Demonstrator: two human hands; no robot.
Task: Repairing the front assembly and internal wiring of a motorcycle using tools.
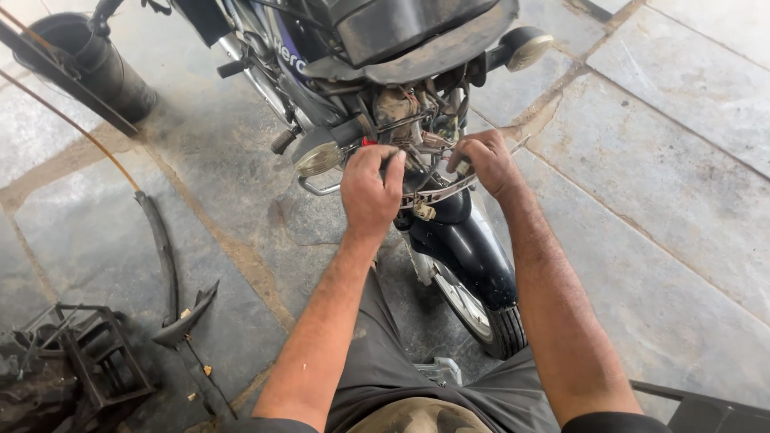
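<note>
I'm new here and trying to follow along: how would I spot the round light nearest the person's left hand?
Find the motorcycle standing on the stone floor, seen from behind, with its black rear mudguard over the wheel. Just left of the left hand sits the round indicator lamp. Its dusty lens faces the camera, unlike the matching lamp higher on the right.

Large grey stone slabs [682, 200] are covering the floor, with sandy brown joints [241, 265] running between them. Soft daylight is falling evenly, giving weak shadows. A black bucket [96, 60] is standing at the upper left. A curved black plastic strip [164, 256] is lying on the floor at the left, near a dark metal frame [88, 353] in the lower left corner
</note>
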